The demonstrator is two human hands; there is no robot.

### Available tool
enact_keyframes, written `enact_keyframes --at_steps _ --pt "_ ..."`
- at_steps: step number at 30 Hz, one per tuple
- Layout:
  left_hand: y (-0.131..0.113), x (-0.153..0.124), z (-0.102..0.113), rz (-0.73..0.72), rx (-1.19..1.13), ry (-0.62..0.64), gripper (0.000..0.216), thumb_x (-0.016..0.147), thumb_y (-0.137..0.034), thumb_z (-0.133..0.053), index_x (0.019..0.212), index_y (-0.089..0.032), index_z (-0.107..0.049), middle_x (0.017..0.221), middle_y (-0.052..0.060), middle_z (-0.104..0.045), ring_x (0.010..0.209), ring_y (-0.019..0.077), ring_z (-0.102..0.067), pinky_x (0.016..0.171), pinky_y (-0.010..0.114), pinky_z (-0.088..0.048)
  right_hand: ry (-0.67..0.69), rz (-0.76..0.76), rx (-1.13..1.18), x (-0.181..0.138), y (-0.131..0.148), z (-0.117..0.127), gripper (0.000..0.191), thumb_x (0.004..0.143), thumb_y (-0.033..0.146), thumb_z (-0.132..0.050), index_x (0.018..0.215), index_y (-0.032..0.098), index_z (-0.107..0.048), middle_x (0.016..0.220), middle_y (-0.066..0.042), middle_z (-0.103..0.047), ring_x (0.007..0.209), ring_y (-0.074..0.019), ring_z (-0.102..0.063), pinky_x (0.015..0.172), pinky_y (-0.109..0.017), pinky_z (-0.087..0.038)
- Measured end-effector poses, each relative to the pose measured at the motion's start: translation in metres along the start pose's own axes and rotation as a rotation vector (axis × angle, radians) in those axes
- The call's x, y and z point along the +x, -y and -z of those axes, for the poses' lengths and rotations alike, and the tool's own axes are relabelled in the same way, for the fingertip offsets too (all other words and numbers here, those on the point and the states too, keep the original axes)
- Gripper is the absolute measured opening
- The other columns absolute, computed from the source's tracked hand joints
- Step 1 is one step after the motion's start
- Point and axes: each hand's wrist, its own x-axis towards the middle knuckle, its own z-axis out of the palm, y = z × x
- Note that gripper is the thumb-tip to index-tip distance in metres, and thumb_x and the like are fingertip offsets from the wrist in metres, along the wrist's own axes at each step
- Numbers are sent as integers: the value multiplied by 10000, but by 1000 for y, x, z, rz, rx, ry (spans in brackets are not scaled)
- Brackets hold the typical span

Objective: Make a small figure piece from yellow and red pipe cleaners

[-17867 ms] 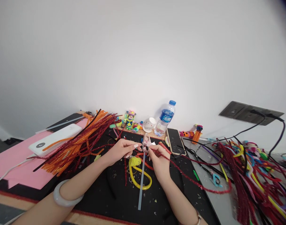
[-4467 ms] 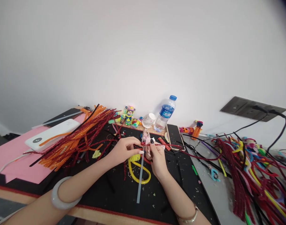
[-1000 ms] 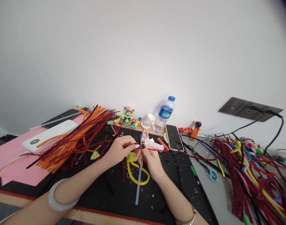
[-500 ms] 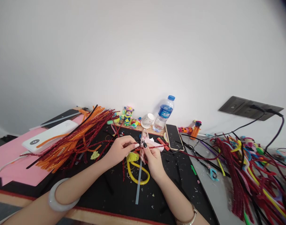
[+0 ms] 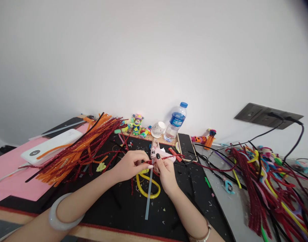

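Black matting (image 5: 113,215) is spread beneath a hot-glue gun (image 5: 155,146), its glue stick (image 5: 148,200) pointed rearward. At the gun's near end, a red tinsel pipe cleaner (image 5: 169,156) is pinched by the right hand (image 5: 167,174), its long axis crosswise to the glue stick, its tail led rightward. Left of the gun, the left hand (image 5: 130,165) is bunched; whether anything is clamped there cannot be told.

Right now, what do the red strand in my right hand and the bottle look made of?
The red strand looks like tinsel, judging by its fuzzy sparkle, but its core is hidden. The bottle is probably plastic, smooth and glossy, with see-through sides.
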Motion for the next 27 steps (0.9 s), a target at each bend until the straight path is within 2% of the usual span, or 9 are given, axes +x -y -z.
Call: enact_keyframes --at_steps 4,8,12,14,17,20,23,25,27 --pt "2 1 -1 84 -131 -160 173 746 -278 -621 831 -130 -647 903 55 -609 535 61 -454 485 187 -367 -18 -67 111 2 -1 -3 427 852 458 -450 534 173 -439 467 48 -371 429 -71 -287 428 -224 -190" --pt "2 3 -3 66 -207 -228 121 774 -214 -583 743 -129 -663 830 63 -638 732 131 -565 647 217 -438 48 -140 101 0 2 -5 404 830 483 -471 578 167 -483 454 52 -398 390 -59 -280 398 -213 -173" --pt "6 3 -3 63 -165 -261 158 789 -218 -562 686 -120 -630 736 45 -609 683 122 -543 639 223 -422 -15 -136 113 0 1 -3 409 827 489 -466 578 166 -497 465 35 -428 401 -68 -308 402 -222 -183" --pt "7 3 -1 71 -102 -220 196 794 -240 -555 648 -119 -602 690 29 -573 639 112 -512 604 218 -399 -70 -95 137 1 0 -2 414 820 473 -484 536 175 -450 462 45 -393 411 -69 -299 414 -226 -197" --pt "6 2 1 68 -28 -79 258 805 -274 -536 598 -122 -562 649 7 -523 599 97 -474 574 209 -372 -112 -51 143 1 -2 -1 439 805 451 -513 494 189 -349 448 72 -293 412 -62 -226 420 -229 -185" --pt "4 2 1 16 2 103 284 808 -293 -534 579 -125 -543 633 -2 -502 590 93 -460 573 204 -361 -85 -27 66 -1 -3 -2 436 821 450 -488 509 195 -322 459 79 -240 433 -65 -190 423 -231 -161" --pt "2 1 1 -54 28 248 288 805 -293 -540 570 -127 -539 613 -8 -491 587 93 -452 576 204 -354 11 -23 -76 -5 -5 -2 416 842 439 -459 530 186 -351 496 64 -256 466 -72 -203 437 -233 -164" --pt "2 1 0 -65 39 277 302 804 -295 -542 554 -127 -529 594 -13 -476 580 92 -442 571 204 -348 48 -30 -115 -6 -4 -2 415 845 441 -456 535 182 -361 508 60 -265 473 -74 -207 440 -234 -166" --pt "3 2 0 -23 18 227 303 803 -311 -541 565 -124 -539 611 -8 -487 579 91 -434 564 205 -346 10 -34 -55 -4 -2 -2 424 841 451 -464 529 185 -354 494 64 -264 462 -72 -209 437 -233 -175"
